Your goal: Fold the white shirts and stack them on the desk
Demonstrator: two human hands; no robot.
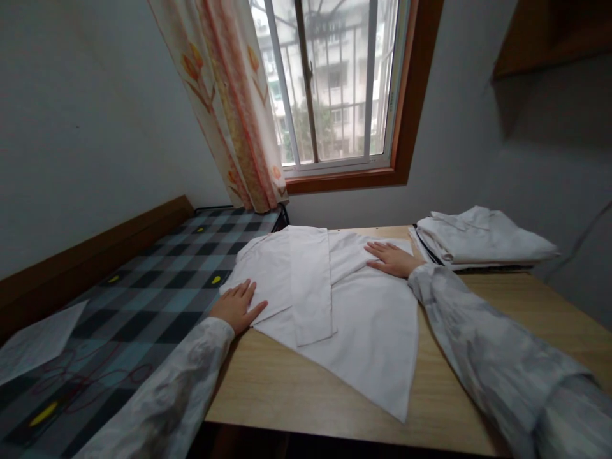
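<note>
A white cloth garment point(363, 325) lies spread on the wooden table point(287, 395), with a flat strip of it folded down over its middle. Its lower right corner points toward the table's front edge. My left hand point(239, 305) rests on the garment's left edge, fingers stretched out and thumb apart. Flat on the upper right part of the cloth lies my right hand point(393, 258), its fingers extended. Neither hand grips the fabric. Whatever lies beneath the palms is hidden.
A stack of folded white cloth point(482, 236) sits at the table's back right. To the left is a bed with a checked cover point(167, 293), bearing a sheet of paper point(41, 341) and a thin red cord point(90, 376). Behind are a curtain point(234, 108) and window point(335, 89).
</note>
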